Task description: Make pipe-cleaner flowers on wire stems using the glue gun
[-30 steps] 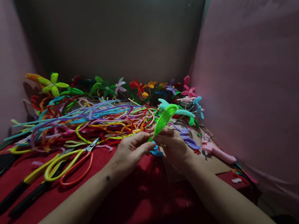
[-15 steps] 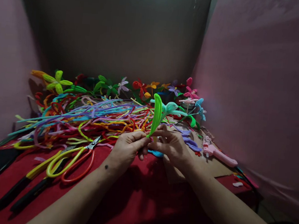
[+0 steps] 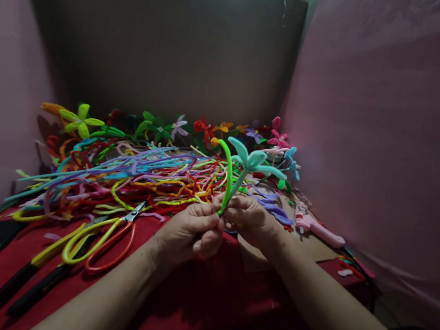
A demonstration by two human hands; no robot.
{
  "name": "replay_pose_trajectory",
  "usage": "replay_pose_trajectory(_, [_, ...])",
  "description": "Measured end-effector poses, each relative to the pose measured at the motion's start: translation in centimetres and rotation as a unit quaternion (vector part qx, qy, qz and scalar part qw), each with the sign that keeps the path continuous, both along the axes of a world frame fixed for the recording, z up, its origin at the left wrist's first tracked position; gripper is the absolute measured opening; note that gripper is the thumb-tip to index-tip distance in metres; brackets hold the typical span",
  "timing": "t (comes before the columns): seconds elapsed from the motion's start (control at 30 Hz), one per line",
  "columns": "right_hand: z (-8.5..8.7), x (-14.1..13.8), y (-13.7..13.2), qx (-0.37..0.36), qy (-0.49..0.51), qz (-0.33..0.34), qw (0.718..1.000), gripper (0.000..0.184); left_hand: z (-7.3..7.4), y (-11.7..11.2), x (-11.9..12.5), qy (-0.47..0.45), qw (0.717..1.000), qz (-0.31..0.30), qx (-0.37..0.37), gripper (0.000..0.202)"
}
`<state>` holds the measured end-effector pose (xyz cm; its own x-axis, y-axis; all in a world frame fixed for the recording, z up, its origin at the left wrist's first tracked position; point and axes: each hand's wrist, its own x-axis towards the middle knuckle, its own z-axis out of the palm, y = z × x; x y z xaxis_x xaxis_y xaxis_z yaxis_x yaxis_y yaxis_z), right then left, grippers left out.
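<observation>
Green leaf [image 3: 229, 179], teal flower [image 3: 254, 160]: lower ends pinched between nearly closed left hand [image 3: 192, 230], right hand [image 3: 254, 221].

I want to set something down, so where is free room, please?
Bare red cloth lies between the left forearm and right forearm; a smaller bare patch separates the left forearm from the scissors. Beyond, fuzzy stems lie crowded.

Leaf [image 3: 229, 179] centre, scissors [image 3: 129, 218] left, glue gun [image 3: 319, 227] right, pipe cleaners [image 3: 157, 168] behind
</observation>
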<state>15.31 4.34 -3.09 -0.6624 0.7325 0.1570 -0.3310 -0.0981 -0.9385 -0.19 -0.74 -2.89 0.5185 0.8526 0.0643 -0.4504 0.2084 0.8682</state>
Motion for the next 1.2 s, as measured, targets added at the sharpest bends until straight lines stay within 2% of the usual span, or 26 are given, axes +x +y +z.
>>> replay_pose_trajectory(0.07, [0.0,-0.1,0.0,-0.004,0.013,-0.008,1.000,0.021,0.1,0.1,-0.1,0.017,1.000,-0.001,-0.003,0.019])
replay_pose_trajectory(0.13, [-0.1,-0.3,0.0,-0.009,0.031,-0.037,0.999,0.020,0.4,0.2,-0.1,0.068,0.997,0.027,0.031,0.022])
replay_pose_trajectory(0.2, [-0.1,-0.6,0.1,-0.010,0.035,-0.077,0.996,0.017,0.6,0.2,0.1,0.160,0.976,0.110,0.095,0.027])
replay_pose_trajectory(0.23, [-0.2,-0.7,0.1,-0.006,0.029,-0.100,0.995,0.016,0.7,0.2,0.3,0.213,0.951,0.178,0.133,0.027])
replay_pose_trajectory(0.27, [-0.3,-0.8,0.1,0.001,0.021,-0.125,0.992,0.015,0.6,0.1,0.5,0.265,0.915,0.251,0.172,0.023])
replay_pose_trajectory(0.33, [-0.4,-1.2,-0.1,0.020,0.011,-0.168,0.986,0.012,0.3,-0.1,0.8,0.337,0.829,0.374,0.244,0.011])
replay_pose_trajectory(0.37, [-0.4,-1.3,-0.2,0.035,0.013,-0.187,0.982,0.011,0.1,-0.2,1.0,0.357,0.796,0.407,0.270,0.009])
replay_pose_trajectory(0.4, [-0.4,-1.4,-0.3,0.054,0.017,-0.205,0.977,0.010,0.0,-0.2,1.0,0.367,0.780,0.417,0.287,0.009])
replay_pose_trajectory(0.43, [-0.3,-1.5,-0.4,0.072,0.019,-0.220,0.973,0.008,0.0,-0.2,1.0,0.366,0.783,0.412,0.288,0.010])
replay_pose_trajectory(0.47, [-0.3,-1.6,-0.5,0.085,0.019,-0.228,0.970,0.007,0.1,-0.2,1.0,0.354,0.801,0.397,0.274,0.012])
replay_pose_trajectory(0.53, [-0.2,-1.5,-0.6,0.085,0.008,-0.220,0.972,0.006,0.5,-0.1,0.8,0.303,0.858,0.352,0.219,0.018])
replay_pose_trajectory(0.6, [-0.2,-1.2,-0.4,0.058,-0.017,-0.174,0.983,0.008,0.8,0.0,0.6,0.240,0.910,0.296,0.163,0.020])
replay_pose_trajectory(0.67, [-0.1,-0.8,-0.1,0.022,-0.036,-0.125,0.991,0.011,0.9,0.1,0.5,0.180,0.948,0.236,0.114,0.021])
replay_pose_trajectory(0.77, [0.2,-0.4,0.0,-0.025,-0.019,-0.076,0.997,0.019,0.5,0.2,0.3,0.078,0.991,0.105,0.037,0.019])
replay_pose_trajectory(0.83, [0.3,-0.4,-0.1,-0.027,0.007,-0.053,0.998,0.018,0.2,0.3,0.3,0.026,0.999,0.022,0.006,0.018])
replay_pose_trajectory(0.9, [0.3,-0.6,-0.2,-0.016,0.025,-0.057,0.998,0.015,0.2,0.4,0.2,0.025,1.000,0.006,0.005,0.020])
replay_pose_trajectory(0.97, [0.0,-0.8,-0.1,-0.008,0.027,-0.101,0.995,0.012,0.4,0.5,0.2,0.095,0.992,0.067,0.052,0.023])
replay_pose_trajectory(1.0, [-0.2,-0.9,0.0,-0.006,0.022,-0.130,0.991,0.011,0.5,0.4,0.3,0.148,0.978,0.119,0.092,0.024])
replay_pose_trajectory(1.03, [-0.4,-1.0,0.1,-0.002,0.013,-0.155,0.988,0.010,0.5,0.4,0.4,0.205,0.952,0.180,0.138,0.022])
replay_pose_trajectory(1.1, [-0.6,-1.2,0.1,0.014,-0.008,-0.187,0.982,0.010,0.5,0.2,0.6,0.305,0.877,0.297,0.222,0.016])
replay_pose_trajectory(1.13, [-0.7,-1.2,0.1,0.025,-0.016,-0.196,0.980,0.011,0.4,0.2,0.7,0.334,0.846,0.335,0.245,0.015])
replay_pose_trajectory(1.17, [-0.6,-1.2,0.0,0.037,-0.024,-0.199,0.979,0.011,0.4,0.2,0.7,0.347,0.831,0.353,0.253,0.016])
replay_pose_trajectory(1.2, [-0.6,-1.2,-0.1,0.050,-0.032,-0.196,0.979,0.012,0.3,0.2,0.7,0.344,0.836,0.351,0.245,0.019])
